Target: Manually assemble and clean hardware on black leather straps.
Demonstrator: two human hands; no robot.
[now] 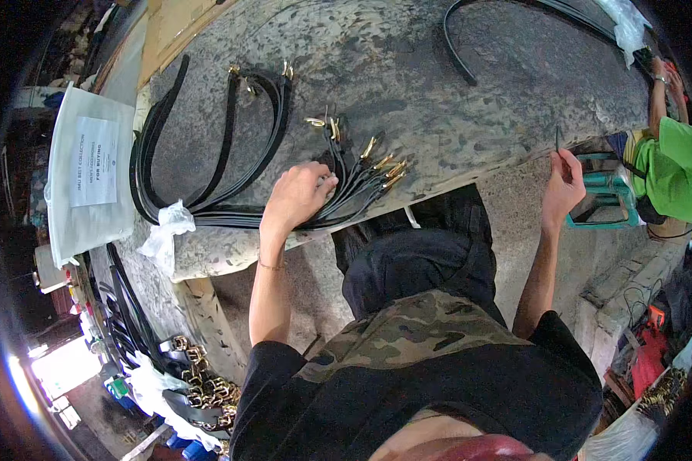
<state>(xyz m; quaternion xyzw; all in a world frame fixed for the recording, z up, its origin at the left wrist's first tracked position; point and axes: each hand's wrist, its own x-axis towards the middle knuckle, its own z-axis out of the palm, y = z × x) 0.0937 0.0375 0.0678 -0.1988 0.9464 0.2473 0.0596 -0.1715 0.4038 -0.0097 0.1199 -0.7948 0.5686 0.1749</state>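
Observation:
A bundle of black belts (246, 218) with gold-coloured buckles (388, 170) lies along the near edge of the table. My left hand (300, 196) is on the bundle, a little left of the buckles. Its fingers are curled together on the black belts, and the fingertips partly hide what they grip. Off to the right, past the table's near edge, my right hand (565, 184) is closed in a pinch. A thin dark strip (557, 138) sticks up from between its thumb and fingers; its exact kind is too small to tell.
White plastic wrap (168, 230) is tied round the belts. A labelled white bag (92, 173) hangs at the table's left end. Another black belt (457, 50) lies at the far right. A teal plastic stool (603, 201) and a person in green (673, 161) are beyond my right hand.

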